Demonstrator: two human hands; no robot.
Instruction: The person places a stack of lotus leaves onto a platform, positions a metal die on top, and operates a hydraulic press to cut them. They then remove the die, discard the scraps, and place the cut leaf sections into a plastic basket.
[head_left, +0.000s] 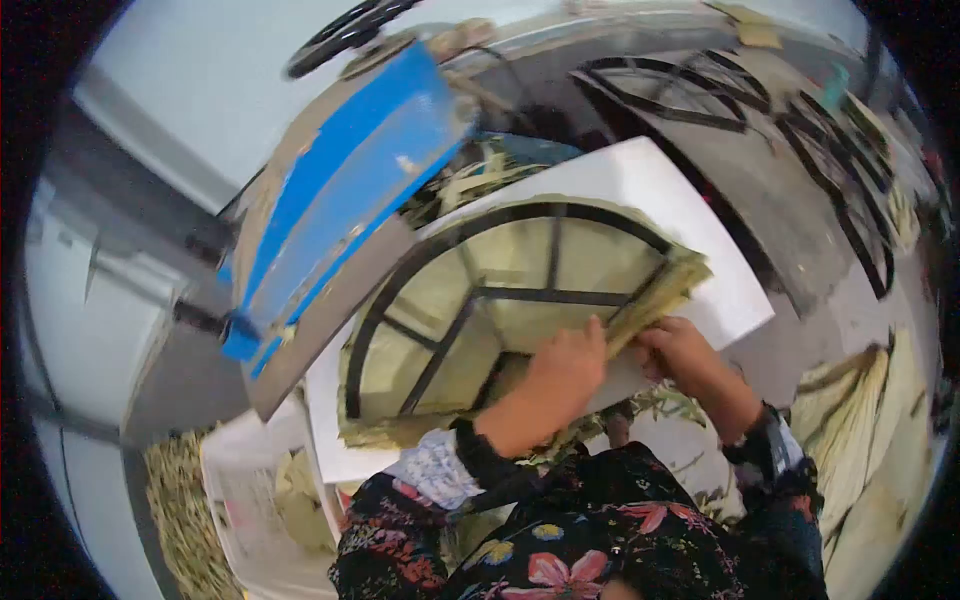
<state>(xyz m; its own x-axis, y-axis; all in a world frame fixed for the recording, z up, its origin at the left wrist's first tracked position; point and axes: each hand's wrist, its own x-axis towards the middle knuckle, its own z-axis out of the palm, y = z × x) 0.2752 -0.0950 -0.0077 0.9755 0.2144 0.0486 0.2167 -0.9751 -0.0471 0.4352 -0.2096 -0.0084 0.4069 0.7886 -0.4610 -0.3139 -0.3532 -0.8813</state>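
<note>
A fan-shaped black frame [463, 322] with several inner bars lies over pale green leaf sheets [610, 255] on a white board. The leaf sticks out past the frame with a ragged edge. My left hand [568, 368] is closed at the lower right side of the frame, its fingers on the folded leaf edge [668, 290]. Close beside it, my right hand [682, 352] is closed in a pinch at the outer side of the same leaf edge. The fingertips of both hands are partly hidden.
The white board [735, 285] lies under the work. A tilted board with blue tape [355, 190] stands at the left. Several black frames [670, 90] lie at the upper right. A white bin [265, 520] with leaf pieces is lower left. Large dried leaves [855, 430] hang at the right.
</note>
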